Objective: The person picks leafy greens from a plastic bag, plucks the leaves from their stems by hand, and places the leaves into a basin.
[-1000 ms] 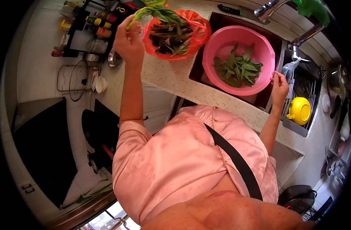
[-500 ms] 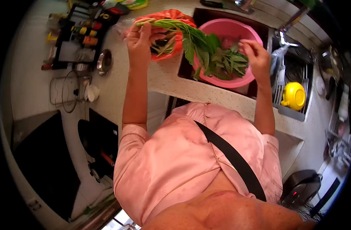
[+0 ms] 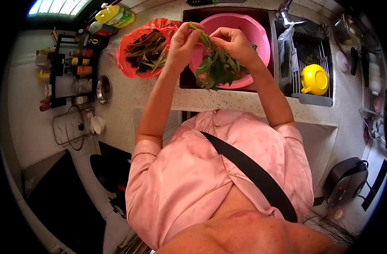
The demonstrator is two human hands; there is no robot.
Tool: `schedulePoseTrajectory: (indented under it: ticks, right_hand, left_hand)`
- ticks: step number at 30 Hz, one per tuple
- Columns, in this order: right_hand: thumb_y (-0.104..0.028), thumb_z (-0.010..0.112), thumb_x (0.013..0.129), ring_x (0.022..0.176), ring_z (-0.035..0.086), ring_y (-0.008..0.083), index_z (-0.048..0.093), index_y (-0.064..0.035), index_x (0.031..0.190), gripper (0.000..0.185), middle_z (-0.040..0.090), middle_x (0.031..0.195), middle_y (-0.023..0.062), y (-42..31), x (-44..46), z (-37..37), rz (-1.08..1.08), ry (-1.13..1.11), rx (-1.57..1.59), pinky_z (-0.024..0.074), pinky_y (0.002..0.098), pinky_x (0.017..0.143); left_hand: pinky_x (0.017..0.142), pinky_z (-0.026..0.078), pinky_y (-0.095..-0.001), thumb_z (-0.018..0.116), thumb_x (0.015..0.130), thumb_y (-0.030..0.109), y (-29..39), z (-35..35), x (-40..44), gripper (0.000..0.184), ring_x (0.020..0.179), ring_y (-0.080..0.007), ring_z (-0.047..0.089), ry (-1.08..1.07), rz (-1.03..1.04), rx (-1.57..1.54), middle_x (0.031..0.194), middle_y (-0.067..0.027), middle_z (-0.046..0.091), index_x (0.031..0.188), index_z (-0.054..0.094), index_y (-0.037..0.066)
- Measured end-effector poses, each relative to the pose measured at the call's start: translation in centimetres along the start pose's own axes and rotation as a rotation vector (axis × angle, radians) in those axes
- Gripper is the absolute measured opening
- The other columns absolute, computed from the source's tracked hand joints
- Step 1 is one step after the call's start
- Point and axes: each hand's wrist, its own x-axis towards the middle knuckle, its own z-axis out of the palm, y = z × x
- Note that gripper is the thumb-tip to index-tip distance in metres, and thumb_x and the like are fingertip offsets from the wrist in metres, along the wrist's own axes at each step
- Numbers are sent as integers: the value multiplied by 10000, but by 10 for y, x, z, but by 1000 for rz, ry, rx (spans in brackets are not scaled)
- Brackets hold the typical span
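Leafy stems [image 3: 217, 67] over the pink basin [image 3: 261, 40], leaves toward the near side.
My left hand [image 3: 183, 45] pinches the stem end; my right hand's [image 3: 235, 43] grip is drawn in at the stems, though I can't tell whether it pinches them. Their long axis slants from far left to near right, stem end far. The red bag [image 3: 125, 55] sits left on the counter [image 3: 159, 92].

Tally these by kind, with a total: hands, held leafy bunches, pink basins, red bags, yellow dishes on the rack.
Hands: 2 (left hand, right hand)
Held leafy bunch: 1
Pink basin: 1
Red bag: 1
Yellow dish on the rack: 1
Total: 6
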Motion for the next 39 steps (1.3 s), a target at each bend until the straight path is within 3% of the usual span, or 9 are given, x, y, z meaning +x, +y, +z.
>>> schedulePoseTrajectory:
  ticks: [7,10,12,22,24,27,32,35,39]
  right_hand:
    - [-168,621,868,695,533,47,599,-22,896,150,604,772,-10,2,-1,0,10,29,116,439,201,648]
    - [-145,655,838,719,546,52,598,-25,918,156,604,768,0,-6,-8,7,16,77,2,450,208,653]
    - [-126,683,805,733,572,60,604,-25,907,164,629,782,21,-5,-12,13,-63,273,-315,465,213,660]
    - [-89,642,817,713,590,63,658,-3,921,136,654,772,24,8,-14,-1,27,139,-284,471,214,651]
    - [-91,643,800,672,589,70,665,18,894,146,659,740,29,12,-16,-12,24,108,-5,454,207,600]
    - [-109,608,858,688,583,72,654,-10,954,146,650,822,17,19,-20,-32,90,170,355,485,210,644]
    - [-127,575,888,629,587,90,621,-1,1006,179,612,801,20,9,-22,-37,119,-50,644,503,220,587]
    - [-140,587,882,624,584,87,622,-1,1003,188,615,801,22,10,-19,-27,163,-34,553,500,217,577]
    - [-159,612,866,647,582,67,628,0,998,207,630,798,22,17,-18,-21,164,-11,372,484,195,577]
  left_hand:
    - [661,517,-250,456,960,156,0,6,7,159,761,-87,589,-19,-56,-25,849,-17,584,1052,517,41]
    - [606,537,-260,458,959,161,0,6,8,156,735,-99,606,11,-62,-45,808,-21,593,1045,518,46]
    - [582,544,-264,461,957,159,0,5,8,151,721,-105,614,16,-52,-65,786,-22,596,1039,520,47]
    - [589,506,-243,479,951,162,-32,-11,9,108,693,-97,598,210,46,19,816,-33,608,977,519,65]
    - [689,544,-316,447,962,169,-32,-21,15,124,721,-155,615,326,83,36,877,-82,607,938,482,52]
    - [720,539,-321,427,968,174,-25,-25,16,132,737,-169,619,366,92,-9,858,-83,593,953,468,49]
    - [547,455,-244,460,960,197,-29,-16,22,136,655,-106,580,147,130,-16,692,-14,545,910,468,71]
    - [510,419,-214,622,873,196,-10,13,17,184,626,-49,524,152,54,296,693,8,567,884,583,17]
    - [462,344,-200,658,851,244,-8,24,14,224,524,-23,435,70,22,431,612,49,535,799,626,28]
